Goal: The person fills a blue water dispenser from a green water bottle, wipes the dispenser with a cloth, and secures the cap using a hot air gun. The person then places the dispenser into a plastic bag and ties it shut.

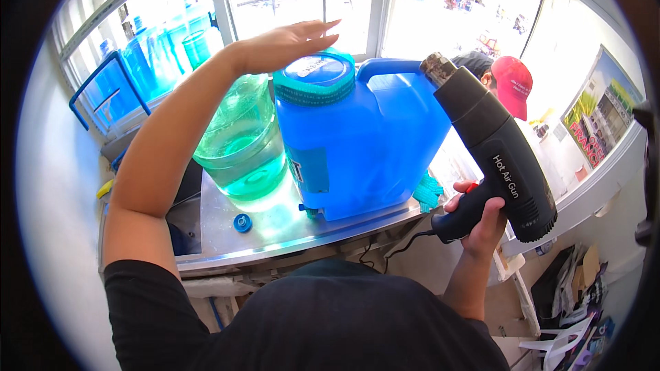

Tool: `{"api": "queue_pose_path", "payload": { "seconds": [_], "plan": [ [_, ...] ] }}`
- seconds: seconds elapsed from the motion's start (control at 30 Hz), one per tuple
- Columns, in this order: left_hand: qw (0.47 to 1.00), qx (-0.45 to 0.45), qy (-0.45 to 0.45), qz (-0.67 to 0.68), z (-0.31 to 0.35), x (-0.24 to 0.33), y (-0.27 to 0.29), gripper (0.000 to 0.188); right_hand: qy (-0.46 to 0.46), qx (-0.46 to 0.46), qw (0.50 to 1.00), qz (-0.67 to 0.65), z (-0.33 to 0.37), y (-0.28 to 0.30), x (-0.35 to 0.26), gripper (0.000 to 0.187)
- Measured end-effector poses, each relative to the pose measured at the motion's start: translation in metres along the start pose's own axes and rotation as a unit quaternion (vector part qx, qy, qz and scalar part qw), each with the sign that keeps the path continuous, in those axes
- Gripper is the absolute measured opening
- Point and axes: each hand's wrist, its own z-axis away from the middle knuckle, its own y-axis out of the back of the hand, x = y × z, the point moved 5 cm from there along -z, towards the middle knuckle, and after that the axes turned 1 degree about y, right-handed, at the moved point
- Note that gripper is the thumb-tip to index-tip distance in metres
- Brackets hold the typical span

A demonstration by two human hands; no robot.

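Observation:
A blue rectangular water jug [364,154] stands upright on the metal counter, its handle toward the right. A teal plastic seal band [317,93] wraps around its round cap [315,67]. My left hand [292,45] is stretched out flat over the back of the cap, fingers extended; whether it touches the cap I cannot tell. In my right hand [487,223] is a black heat gun [505,161], gripped by its handle with a finger near the red trigger. Its metal nozzle [438,69] points up and left, close to the jug's handle.
Left of the jug stands a clear green bucket [237,141]. A small blue cap [242,222] lies on the metal counter [285,230], and teal bands [429,192] lie right of the jug. Beyond are blue bottles [148,55] and a person in a red cap [512,82]. The gun's cord [405,240] hangs down.

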Motion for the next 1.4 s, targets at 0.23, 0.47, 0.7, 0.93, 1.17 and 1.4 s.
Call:
{"api": "queue_pose_path", "payload": {
  "seconds": [0.23,0.47,0.7,0.93,1.17,1.4],
  "plan": [
    [0.926,0.264,-0.031,0.266,0.062,-0.063,-0.03,0.108,0.003,0.002,1.0,-0.008,-0.008,0.001,0.004,0.081],
    [0.948,0.236,0.015,0.215,0.077,-0.05,-0.079,0.103,-0.001,-0.01,1.0,-0.004,-0.016,-0.006,0.005,0.083],
    [0.969,0.232,0.073,0.049,0.085,-0.052,-0.064,0.112,-0.003,-0.014,1.0,0.004,-0.019,-0.011,0.006,0.084],
    [0.923,0.297,0.07,0.236,0.073,-0.034,-0.061,0.142,0.002,-0.023,1.0,-0.012,-0.023,-0.012,0.003,0.081],
    [0.906,0.307,0.108,0.272,0.065,-0.024,-0.067,0.151,0.047,-0.048,0.997,0.04,-0.039,-0.015,-0.022,0.078],
    [0.909,0.322,0.114,0.24,0.066,-0.025,-0.068,0.153,0.005,-0.114,0.986,0.125,-0.088,-0.022,-0.065,0.07]
  ]
}}
